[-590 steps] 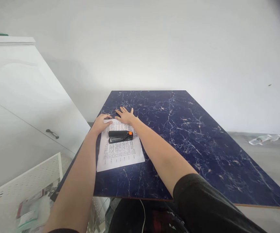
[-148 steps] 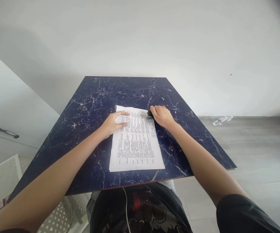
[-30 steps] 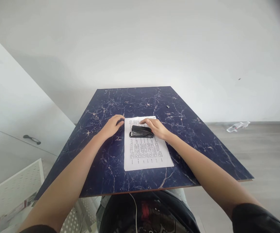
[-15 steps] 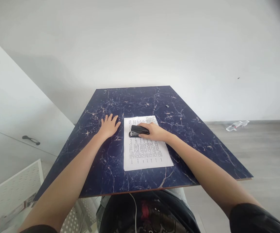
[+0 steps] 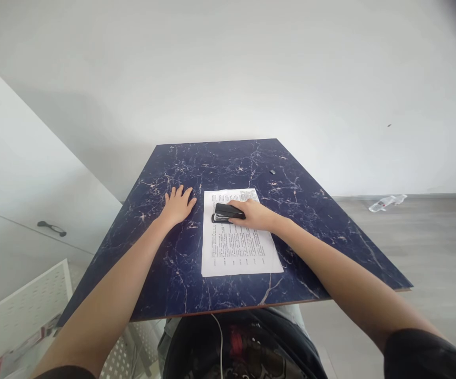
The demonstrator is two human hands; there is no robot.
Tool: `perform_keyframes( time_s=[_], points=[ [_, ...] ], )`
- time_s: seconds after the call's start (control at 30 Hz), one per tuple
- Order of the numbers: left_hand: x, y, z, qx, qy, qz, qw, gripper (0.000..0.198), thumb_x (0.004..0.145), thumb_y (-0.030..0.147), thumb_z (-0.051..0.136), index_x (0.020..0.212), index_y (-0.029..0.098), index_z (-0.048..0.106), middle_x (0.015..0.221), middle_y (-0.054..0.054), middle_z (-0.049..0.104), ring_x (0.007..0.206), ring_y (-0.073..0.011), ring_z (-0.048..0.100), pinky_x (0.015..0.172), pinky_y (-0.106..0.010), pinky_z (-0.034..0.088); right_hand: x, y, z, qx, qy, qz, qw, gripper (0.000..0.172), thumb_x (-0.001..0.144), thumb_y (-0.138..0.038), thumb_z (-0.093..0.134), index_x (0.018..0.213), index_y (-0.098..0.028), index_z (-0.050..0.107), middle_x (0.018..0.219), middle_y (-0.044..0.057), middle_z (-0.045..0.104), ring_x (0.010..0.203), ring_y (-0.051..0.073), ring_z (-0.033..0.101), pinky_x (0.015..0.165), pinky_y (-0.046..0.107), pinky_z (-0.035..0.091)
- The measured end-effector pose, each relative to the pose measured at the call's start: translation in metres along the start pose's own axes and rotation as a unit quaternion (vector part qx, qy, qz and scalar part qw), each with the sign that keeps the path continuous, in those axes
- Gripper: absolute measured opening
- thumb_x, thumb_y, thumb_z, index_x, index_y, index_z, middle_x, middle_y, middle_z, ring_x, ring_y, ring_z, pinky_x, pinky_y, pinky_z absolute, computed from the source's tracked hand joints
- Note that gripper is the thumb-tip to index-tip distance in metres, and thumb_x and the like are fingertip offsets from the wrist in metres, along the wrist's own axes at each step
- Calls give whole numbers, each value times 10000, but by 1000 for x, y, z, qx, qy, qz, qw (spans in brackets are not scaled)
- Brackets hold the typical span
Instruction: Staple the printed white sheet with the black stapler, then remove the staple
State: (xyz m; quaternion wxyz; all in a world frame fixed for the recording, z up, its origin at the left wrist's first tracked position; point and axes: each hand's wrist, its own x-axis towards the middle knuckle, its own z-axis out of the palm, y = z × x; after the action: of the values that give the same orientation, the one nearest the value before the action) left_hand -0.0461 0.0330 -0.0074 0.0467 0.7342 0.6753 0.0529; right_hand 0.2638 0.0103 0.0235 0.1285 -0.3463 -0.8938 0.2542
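My right hand [image 5: 255,215] is wrapped round the rear part of a black stapler [image 5: 228,211], whose nose points left. The stapler lies over the upper part of a stack of printed paper sheets [image 5: 239,252], and its jaws look parted at the front. Part of the stapler is hidden under my fingers. Left of the sheets, my left hand [image 5: 178,205] lies flat on the dark blue marbled table [image 5: 172,284], fingers spread, holding nothing and apart from the paper.
A small dark object [image 5: 272,172] lies on the table beyond the paper, to the right. A white cabinet [image 5: 26,173] with a black handle [image 5: 51,228] stands at left. On the floor at right lies a clear plastic bottle-like item [image 5: 386,203]. A white cable [image 5: 220,342] hangs at the table's front.
My right hand and the stapler have shifted slightly to the right, and the upper part of the paper has slid right with them. My left hand has not moved.
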Motion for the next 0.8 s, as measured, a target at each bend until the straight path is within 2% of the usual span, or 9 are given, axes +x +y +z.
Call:
perform_keyframes(
  time_s=[0.13, 0.3, 0.53, 0.67, 0.73, 0.8],
  points=[
    [-1, 1, -1, 2, -1, -1, 1000, 694, 1053, 558, 243, 1625, 178, 346, 1713, -192, 235, 1579, -463, 158, 1231, -682, 178, -18, 11, -11, -2, -11, 18, 1000, 325, 960, -412, 605, 1234, -238, 624, 903, 52, 735, 666, 173, 632, 603, 316, 460],
    [1, -3, 3, -9, 1, 8, 1000, 720, 1044, 587, 220, 1627, 182, 342, 1715, -194, 225, 1578, -476, 144, 1225, -703, 170, -58, 39, -36, 2, -21, 72, 997, 384, 965, -474, 579, 1261, -229, 604, 949, 67, 735, 648, 168, 637, 575, 310, 464],
    [3, -5, 7, -13, 8, 7, 1000, 724, 1037, 603, 212, 1620, 197, 355, 1715, -181, 233, 1579, -470, 148, 1230, -701, 168, -125, 90, -75, -13, -17, 136, 990, 421, 916, -534, 602, 1206, -230, 622, 818, 51, 706, 617, 198, 620, 583, 341, 436],
    [3, -4, 6, -11, 15, 5, 1000, 708, 1038, 590, 225, 1612, 202, 368, 1712, -178, 247, 1577, -470, 158, 1227, -704, 174, -144, 102, -84, -18, -17, 166, 986, 492, 906, -592, 592, 1241, -232, 620, 769, 46, 694, 583, 206, 603, 566, 345, 423],
    [2, -3, 5, -6, 19, 4, 1000, 699, 1040, 573, 231, 1608, 191, 373, 1706, -184, 260, 1574, -472, 169, 1225, -702, 183, -145, 103, -86, -5, -18, 151, 988, 570, 876, -643, 612, 1270, -231, 631, 855, 72, 725, 644, 223, 638, 598, 352, 457],
    [1, -2, 5, -3, 20, 4, 1000, 691, 1042, 562, 239, 1605, 186, 377, 1702, -189, 268, 1572, -472, 177, 1222, -701, 191, -144, 106, -88, 32, 24, 123, 992, 616, 860, -715, 570, 1240, -240, 671, 1027, 114, 745, 813, 265, 688, 684, 377, 505]
  ],
)
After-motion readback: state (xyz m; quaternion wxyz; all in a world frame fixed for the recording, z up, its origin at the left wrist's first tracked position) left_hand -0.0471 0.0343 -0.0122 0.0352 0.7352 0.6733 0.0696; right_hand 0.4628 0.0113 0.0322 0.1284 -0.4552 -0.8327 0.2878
